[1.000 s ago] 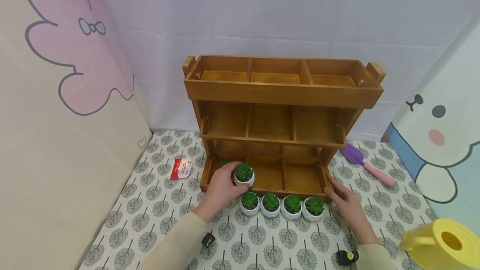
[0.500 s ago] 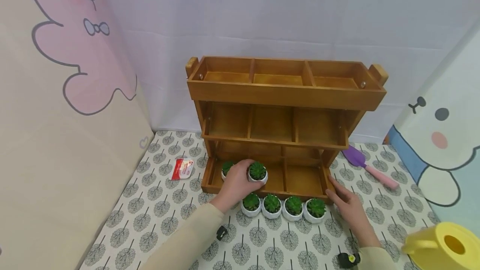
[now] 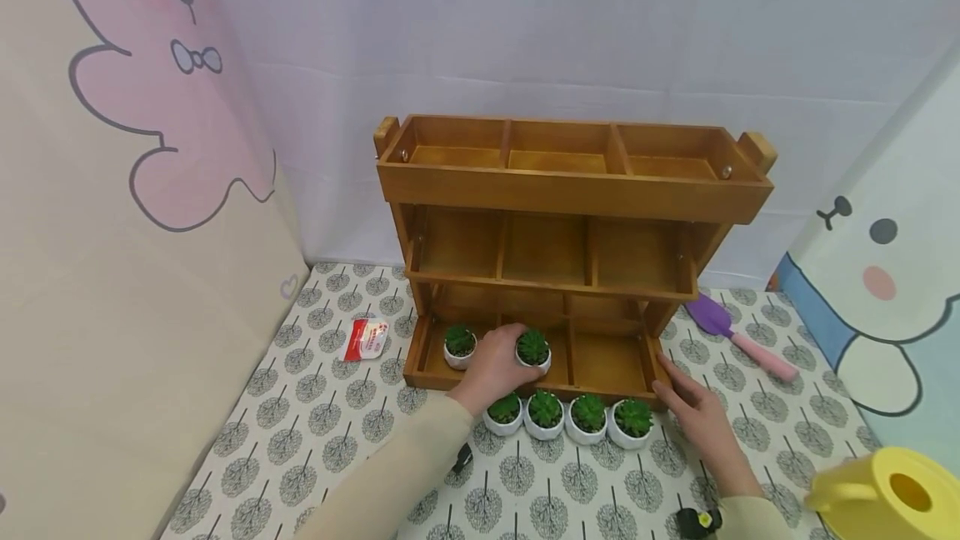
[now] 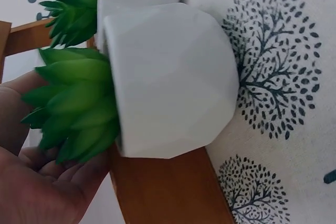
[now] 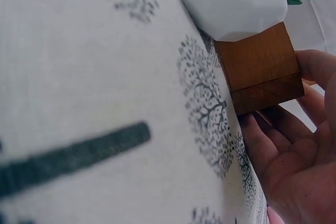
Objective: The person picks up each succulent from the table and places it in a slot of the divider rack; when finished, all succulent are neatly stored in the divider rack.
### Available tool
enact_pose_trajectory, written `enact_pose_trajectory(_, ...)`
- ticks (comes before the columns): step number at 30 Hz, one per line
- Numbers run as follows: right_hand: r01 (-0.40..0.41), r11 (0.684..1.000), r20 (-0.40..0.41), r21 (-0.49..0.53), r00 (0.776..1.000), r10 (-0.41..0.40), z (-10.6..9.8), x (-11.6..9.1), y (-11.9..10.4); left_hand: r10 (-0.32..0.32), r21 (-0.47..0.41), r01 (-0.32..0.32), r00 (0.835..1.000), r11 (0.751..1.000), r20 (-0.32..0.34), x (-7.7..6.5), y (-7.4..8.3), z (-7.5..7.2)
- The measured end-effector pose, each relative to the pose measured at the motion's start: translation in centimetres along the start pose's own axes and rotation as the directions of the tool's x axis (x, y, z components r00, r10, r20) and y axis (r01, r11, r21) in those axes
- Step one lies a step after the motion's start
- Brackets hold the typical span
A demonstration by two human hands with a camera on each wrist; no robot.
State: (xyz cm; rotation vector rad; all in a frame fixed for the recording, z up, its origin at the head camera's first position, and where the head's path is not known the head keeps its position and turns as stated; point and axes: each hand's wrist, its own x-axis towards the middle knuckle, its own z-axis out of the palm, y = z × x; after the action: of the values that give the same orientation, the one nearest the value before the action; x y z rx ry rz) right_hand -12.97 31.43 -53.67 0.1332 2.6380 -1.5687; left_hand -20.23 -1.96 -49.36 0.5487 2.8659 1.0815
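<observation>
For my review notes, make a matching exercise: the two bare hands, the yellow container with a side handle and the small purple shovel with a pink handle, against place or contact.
Things
1. Bare left hand
2. Bare right hand
3. Yellow container with a side handle
4. Small purple shovel with a pink handle

Places or contacts
A. On the white tree-print cloth, beside the right end of the three-tier brown wooden shelf
B. Nearest the head view's bottom right corner
C. Holding a white pot with a green succulent
D. Touching the shelf's right end

Pairs: 1-C, 2-D, 3-B, 4-A
</observation>
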Motion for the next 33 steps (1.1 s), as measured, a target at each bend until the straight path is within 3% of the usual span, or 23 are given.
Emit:
enact_pose_trajectory(5, -0.005, 1.0, -0.006, -0.002, 1.0, 0.005, 0.0, 0.0, 0.0, -0.003, 0.074, 0.001, 1.0, 0.997, 0.024, 0.6, 0.0, 0.7)
enact_pose_trajectory(13, -0.01, 1.0, -0.011, -0.014, 1.0, 0.009, 0.1, -0.1, 0.1, -0.043, 0.102, 0.034, 0.995, 0.994, 0.095, 1.1, 0.2, 1.4)
enact_pose_trajectory(26, 0.003, 0.999, -0.02, -0.041, 1.0, -0.004, 0.2, 0.0, 0.0, -0.071, 0.073, 0.063, 0.991, 0.995, 0.112, 1.9, 0.0, 1.4)
enact_pose_trajectory(33, 0.008, 0.999, -0.026, -0.038, 1.0, -0.009, 0.2, 0.1, 0.2, -0.05, 0.04, 0.045, 0.993, 0.998, 0.11, 1.7, -0.2, 1.2)
